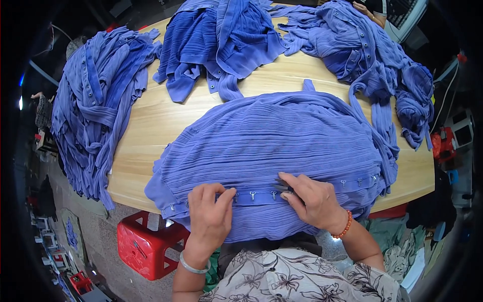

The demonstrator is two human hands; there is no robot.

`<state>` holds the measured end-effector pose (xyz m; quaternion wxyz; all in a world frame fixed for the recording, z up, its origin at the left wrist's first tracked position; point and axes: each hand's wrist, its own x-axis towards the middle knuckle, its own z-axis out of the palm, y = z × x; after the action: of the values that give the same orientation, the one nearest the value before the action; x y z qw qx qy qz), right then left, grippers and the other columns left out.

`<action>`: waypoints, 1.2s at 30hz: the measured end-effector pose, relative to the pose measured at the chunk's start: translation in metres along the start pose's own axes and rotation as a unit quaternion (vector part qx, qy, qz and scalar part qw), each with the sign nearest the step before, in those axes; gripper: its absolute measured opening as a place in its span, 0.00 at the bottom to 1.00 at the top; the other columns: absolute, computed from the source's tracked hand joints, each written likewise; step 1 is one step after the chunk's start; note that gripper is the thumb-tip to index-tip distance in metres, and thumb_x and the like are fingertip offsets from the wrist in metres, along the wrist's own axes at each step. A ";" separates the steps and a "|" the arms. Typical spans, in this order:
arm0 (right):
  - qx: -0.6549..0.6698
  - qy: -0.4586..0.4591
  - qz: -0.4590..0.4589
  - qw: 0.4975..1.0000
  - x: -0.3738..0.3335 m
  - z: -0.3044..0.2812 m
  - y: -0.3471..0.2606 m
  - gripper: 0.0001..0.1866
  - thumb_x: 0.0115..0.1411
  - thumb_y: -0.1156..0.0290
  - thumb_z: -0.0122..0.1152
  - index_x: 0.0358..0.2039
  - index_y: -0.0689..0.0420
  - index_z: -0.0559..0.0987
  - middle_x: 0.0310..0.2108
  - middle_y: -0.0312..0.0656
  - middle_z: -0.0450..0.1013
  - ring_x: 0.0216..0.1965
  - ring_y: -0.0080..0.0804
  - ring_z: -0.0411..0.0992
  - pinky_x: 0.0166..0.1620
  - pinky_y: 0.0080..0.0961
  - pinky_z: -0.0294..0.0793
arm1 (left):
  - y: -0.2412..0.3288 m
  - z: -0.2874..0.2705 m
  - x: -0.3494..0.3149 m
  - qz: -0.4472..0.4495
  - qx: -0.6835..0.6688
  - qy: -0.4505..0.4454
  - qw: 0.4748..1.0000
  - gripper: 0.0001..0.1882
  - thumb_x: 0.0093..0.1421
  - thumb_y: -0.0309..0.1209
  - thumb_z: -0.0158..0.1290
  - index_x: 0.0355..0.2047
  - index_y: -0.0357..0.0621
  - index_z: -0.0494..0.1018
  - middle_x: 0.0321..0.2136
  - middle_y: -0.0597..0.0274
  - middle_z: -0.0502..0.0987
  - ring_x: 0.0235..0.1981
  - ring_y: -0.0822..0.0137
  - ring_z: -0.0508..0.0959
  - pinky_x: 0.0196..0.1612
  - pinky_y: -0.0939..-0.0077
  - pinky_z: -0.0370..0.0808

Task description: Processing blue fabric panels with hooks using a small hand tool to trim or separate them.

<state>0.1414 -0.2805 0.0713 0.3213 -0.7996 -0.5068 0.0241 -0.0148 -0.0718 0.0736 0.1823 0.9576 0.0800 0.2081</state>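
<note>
A ribbed blue-purple knit garment [282,133] lies spread on the wooden table in front of me. Along its near edge runs a band [264,196] with several metal hooks [252,195]. My left hand [207,216] is closed, thumb and forefinger pinching the band beside one hook. In my right hand [317,201] is a small pair of thread snips [284,185], held between thumb and fingers, with the dark blades pointing left above the band. The snips are partly hidden by my fingers.
More garments of the same colour form heaps at the left [95,105], far middle [216,45] and far right [362,50] of the table [136,151]. A red plastic stool [146,244] stands below the near left edge. Another person's hand [363,8] shows at the far right.
</note>
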 end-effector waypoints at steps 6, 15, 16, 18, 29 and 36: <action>0.005 0.003 0.002 1.000 0.002 -0.002 -0.002 0.23 0.60 0.70 0.66 0.55 0.59 0.76 0.30 0.41 0.76 0.26 0.39 0.76 0.28 0.31 0.73 | -0.009 0.011 0.002 0.023 -0.006 0.002 1.000 0.12 0.49 0.20 0.62 0.36 0.43 0.77 0.35 0.61 0.74 0.40 0.56 0.71 0.42 0.60 0.65; 0.003 -0.005 0.006 1.000 0.003 -0.002 -0.003 0.23 0.59 0.70 0.67 0.55 0.58 0.77 0.28 0.41 0.75 0.24 0.38 0.74 0.27 0.31 0.72 | 0.002 -0.009 -0.030 -0.040 -0.068 0.055 0.995 0.12 0.47 0.17 0.58 0.33 0.42 0.74 0.34 0.57 0.73 0.39 0.52 0.72 0.44 0.59 0.67; 0.001 -0.003 0.008 1.000 0.004 -0.002 -0.003 0.23 0.59 0.70 0.67 0.55 0.58 0.77 0.28 0.41 0.75 0.24 0.38 0.74 0.27 0.31 0.72 | 0.002 -0.013 -0.036 -0.046 -0.072 0.043 0.995 0.12 0.48 0.17 0.57 0.34 0.42 0.74 0.34 0.56 0.73 0.38 0.51 0.72 0.44 0.59 0.67; -0.001 -0.005 0.006 1.000 0.004 -0.002 -0.003 0.23 0.59 0.70 0.67 0.56 0.57 0.77 0.28 0.41 0.75 0.24 0.38 0.74 0.27 0.31 0.72 | 0.000 -0.016 -0.044 -0.064 -0.073 0.052 0.994 0.11 0.49 0.16 0.56 0.34 0.41 0.73 0.33 0.55 0.73 0.38 0.51 0.71 0.44 0.59 0.68; -0.021 -0.020 0.019 0.999 0.004 -0.002 -0.006 0.23 0.59 0.71 0.67 0.56 0.56 0.76 0.29 0.42 0.75 0.25 0.40 0.75 0.27 0.31 0.72 | 0.005 -0.004 -0.031 -0.074 -0.049 0.109 0.990 0.12 0.50 0.22 0.64 0.36 0.44 0.77 0.34 0.59 0.74 0.38 0.53 0.72 0.44 0.59 0.68; -0.027 -0.012 0.010 1.000 0.004 -0.002 -0.006 0.23 0.59 0.71 0.67 0.56 0.57 0.76 0.29 0.42 0.75 0.25 0.41 0.75 0.26 0.32 0.72 | 0.003 0.019 -0.007 -0.039 0.039 0.056 0.997 0.13 0.51 0.23 0.62 0.38 0.42 0.77 0.37 0.60 0.73 0.44 0.55 0.71 0.45 0.59 0.65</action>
<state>0.1391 -0.2762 0.0771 0.2936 -0.8129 -0.5025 0.0231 -0.0130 -0.0820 0.0562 0.1480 0.9471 0.1352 0.2506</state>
